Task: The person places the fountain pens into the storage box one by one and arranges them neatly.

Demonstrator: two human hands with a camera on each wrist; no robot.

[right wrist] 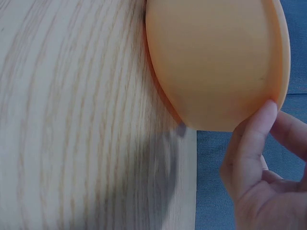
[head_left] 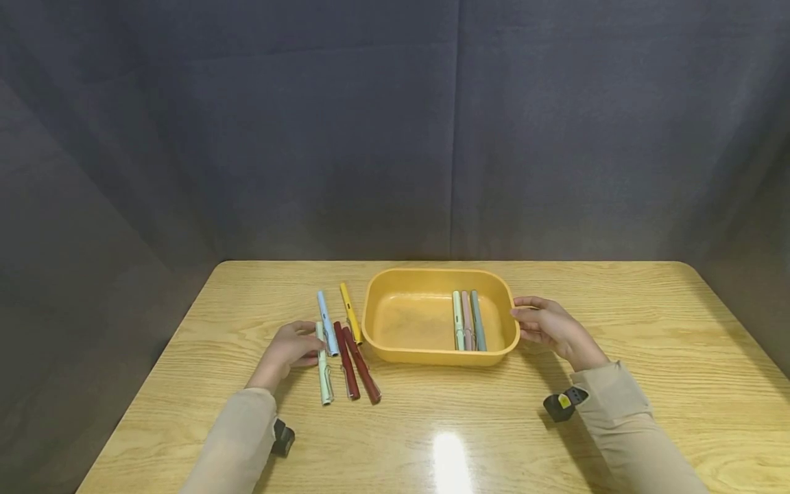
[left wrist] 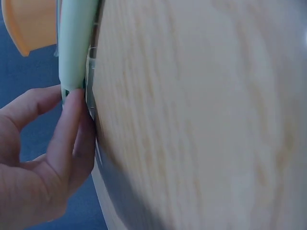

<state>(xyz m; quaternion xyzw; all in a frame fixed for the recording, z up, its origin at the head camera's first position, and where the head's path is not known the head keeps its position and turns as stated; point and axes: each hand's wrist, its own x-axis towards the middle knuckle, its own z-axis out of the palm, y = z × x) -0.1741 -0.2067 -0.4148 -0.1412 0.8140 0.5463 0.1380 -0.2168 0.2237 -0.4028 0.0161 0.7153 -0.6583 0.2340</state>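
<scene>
My left hand [head_left: 291, 348] pinches a pale green pen [head_left: 324, 379] between thumb and fingers; the left wrist view shows the grip around the end of this pen [left wrist: 76, 45]. Close beside it lie two dark red pens [head_left: 348, 363], a light blue pen [head_left: 327, 322] and a yellow pen [head_left: 350, 312]. My right hand [head_left: 552, 329] holds the rim of a yellow plastic tray [head_left: 407, 356] at its right end, thumb and fingers either side of the edge. Inside the tray, a pale green pen [head_left: 458, 317], a pink pen [head_left: 468, 321] and a grey-blue pen [head_left: 478, 321] lie side by side towards the right.
Everything stands on a light wooden table [head_left: 395, 425] with rounded far corners. Dark grey cloth [head_left: 345, 137] hangs behind and at the sides. A small black device [head_left: 560, 406] is strapped at the right wrist, and another [head_left: 282, 438] at the left.
</scene>
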